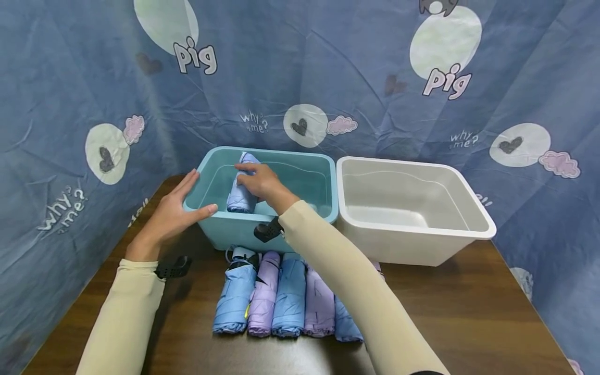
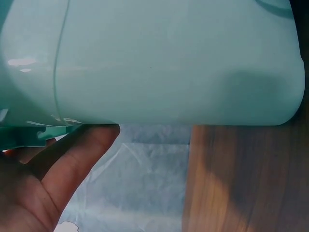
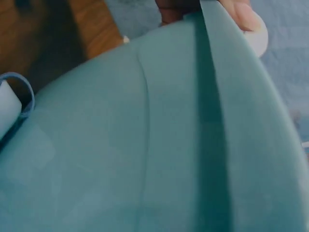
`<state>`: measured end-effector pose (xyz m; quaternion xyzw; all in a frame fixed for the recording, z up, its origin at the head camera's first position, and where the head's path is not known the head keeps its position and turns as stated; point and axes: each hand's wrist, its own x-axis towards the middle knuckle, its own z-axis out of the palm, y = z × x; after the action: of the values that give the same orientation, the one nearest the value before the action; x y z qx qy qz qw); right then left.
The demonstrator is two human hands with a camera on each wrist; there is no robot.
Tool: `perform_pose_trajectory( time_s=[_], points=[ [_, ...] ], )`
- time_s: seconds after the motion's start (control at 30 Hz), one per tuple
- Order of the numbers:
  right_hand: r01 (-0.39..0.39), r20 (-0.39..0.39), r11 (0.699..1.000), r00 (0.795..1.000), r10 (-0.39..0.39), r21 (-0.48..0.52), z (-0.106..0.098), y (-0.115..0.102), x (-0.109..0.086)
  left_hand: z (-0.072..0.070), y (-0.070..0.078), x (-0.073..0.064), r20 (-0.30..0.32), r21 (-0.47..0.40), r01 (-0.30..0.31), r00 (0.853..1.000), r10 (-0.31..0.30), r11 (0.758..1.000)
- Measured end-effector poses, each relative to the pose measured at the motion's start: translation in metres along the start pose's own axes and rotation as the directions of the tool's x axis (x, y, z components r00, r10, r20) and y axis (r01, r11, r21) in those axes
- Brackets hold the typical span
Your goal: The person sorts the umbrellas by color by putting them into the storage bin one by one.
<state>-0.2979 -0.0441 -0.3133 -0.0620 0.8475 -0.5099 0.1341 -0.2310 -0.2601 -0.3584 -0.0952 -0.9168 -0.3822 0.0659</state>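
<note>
Blue umbrella (image 1: 240, 199) in the right hand (image 1: 262, 183); only head view shows it.

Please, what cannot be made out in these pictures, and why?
- Head view: the right sleeve covers part of the umbrella row, so its count is uncertain.
- Head view: the right hand covers part of the held umbrella.
- Left wrist view: the outer wall of the teal bin blocks its inside.
- Right wrist view: the held umbrella is not visible; the bin dominates.
</note>
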Motion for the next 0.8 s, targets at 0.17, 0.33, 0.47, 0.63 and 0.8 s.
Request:
perform_pose_trajectory(
  time_s=[0.17, 0.33, 0.47, 0.63, 0.8],
  points=[
    [0.047, 0.053, 0.976, 0.998, -0.037, -0.211, 0.010, 0.008, 0.001, 0.001, -0.001, -0.001, 0.013, -0.002, 0.001, 1.000, -0.001, 1.000],
    [0.043, 0.037, 0.958, 0.999, -0.034, -0.283, 0.015, 0.009, 0.001, -0.001, -0.002, -0.001, 0.005, -0.006, -0.011, 1.000, 0.011, 1.000],
    [0.015, 0.024, 0.945, 1.000, -0.008, -0.327, 0.015, 0.010, 0.000, 0.000, -0.002, -0.001, 0.005, -0.016, -0.017, 1.000, 0.018, 1.000],
    [-0.022, 0.019, 0.962, 0.999, 0.028, -0.272, 0.015, 0.010, 0.000, 0.001, -0.001, -0.001, 0.010, -0.009, -0.013, 1.000, 0.013, 1.000],
    [-0.084, 0.023, 0.992, 0.996, 0.087, -0.090, 0.016, 0.007, 0.001, 0.000, -0.001, -0.001, 0.004, -0.003, -0.010, 1.000, 0.010, 1.000]
  ],
)
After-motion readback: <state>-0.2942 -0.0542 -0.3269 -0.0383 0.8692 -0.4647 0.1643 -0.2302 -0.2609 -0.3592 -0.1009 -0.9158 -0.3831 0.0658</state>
